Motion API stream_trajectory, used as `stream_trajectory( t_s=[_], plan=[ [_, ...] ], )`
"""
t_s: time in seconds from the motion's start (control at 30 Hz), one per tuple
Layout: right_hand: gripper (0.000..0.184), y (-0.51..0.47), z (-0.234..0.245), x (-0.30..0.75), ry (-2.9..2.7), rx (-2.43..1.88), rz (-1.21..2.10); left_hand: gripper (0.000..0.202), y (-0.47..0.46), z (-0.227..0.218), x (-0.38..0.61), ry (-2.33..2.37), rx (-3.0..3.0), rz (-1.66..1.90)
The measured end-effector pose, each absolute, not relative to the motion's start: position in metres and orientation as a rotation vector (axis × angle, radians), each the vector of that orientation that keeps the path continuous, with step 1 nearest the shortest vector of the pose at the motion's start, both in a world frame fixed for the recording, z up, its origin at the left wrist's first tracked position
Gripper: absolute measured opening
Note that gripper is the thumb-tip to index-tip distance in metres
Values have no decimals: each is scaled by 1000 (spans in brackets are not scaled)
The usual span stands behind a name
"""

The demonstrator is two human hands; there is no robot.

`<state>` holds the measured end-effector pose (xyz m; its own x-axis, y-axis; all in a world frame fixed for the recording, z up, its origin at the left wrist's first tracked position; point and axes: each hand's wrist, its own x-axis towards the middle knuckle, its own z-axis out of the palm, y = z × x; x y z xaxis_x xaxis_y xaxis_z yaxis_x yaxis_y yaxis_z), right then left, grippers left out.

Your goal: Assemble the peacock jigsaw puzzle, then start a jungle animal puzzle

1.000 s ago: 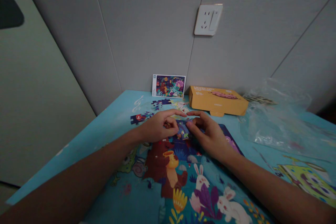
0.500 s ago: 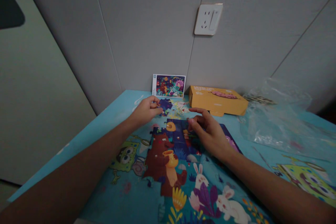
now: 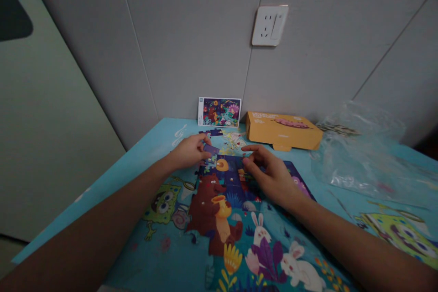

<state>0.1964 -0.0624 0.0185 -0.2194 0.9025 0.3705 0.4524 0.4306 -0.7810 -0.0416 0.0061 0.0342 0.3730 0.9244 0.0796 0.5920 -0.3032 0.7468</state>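
Note:
Between the thumb and fingers of my left hand (image 3: 190, 151) is a puzzle piece (image 3: 211, 151), dark purple with some green, at the upper left edge of the jigsaw puzzle (image 3: 224, 212). The partly joined puzzle shows a brown bear, white rabbits and flowers. Over its upper right part hovers my right hand (image 3: 268, 169), index finger stretched out and thumb apart from it. I see nothing in that hand; its other fingers are curled and partly hidden. Several loose puzzle pieces (image 3: 215, 132) lie behind my left hand, in front of the picture card (image 3: 219, 112).
An orange box (image 3: 284, 131) lies against the wall, its flap towards me. Crumpled clear plastic bags (image 3: 369, 164) cover the right back of the table. The blue tablecloth (image 3: 143, 255) has cartoon prints. A socket (image 3: 270, 25) is on the grey wall.
My left hand has drawn the puzzle piece from the loose pieces at the back towards the upper left edge of the puzzle. My right hand has barely shifted.

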Motion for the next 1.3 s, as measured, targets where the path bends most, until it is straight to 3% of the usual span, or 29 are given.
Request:
stream_trajectory(
  t_s=[0.2,0.77,0.9,1.03,1.3],
  plan=[
    [25,-62,18,197,-1857,-1190,642,18,8,34,-44,1345,1884,746],
    [24,-63,20,196,-1887,-1244,612,18,8,32,-44,1562,2429,431],
    [24,-63,20,197,-1878,-1247,608,22,5,36,-43,1474,2541,595],
    [23,-63,19,196,-1870,-1240,595,9,2,41,-41,1343,2513,925],
    [20,-57,25,205,-1653,-1511,411,10,6,29,-37,1223,2491,522]
  ],
)
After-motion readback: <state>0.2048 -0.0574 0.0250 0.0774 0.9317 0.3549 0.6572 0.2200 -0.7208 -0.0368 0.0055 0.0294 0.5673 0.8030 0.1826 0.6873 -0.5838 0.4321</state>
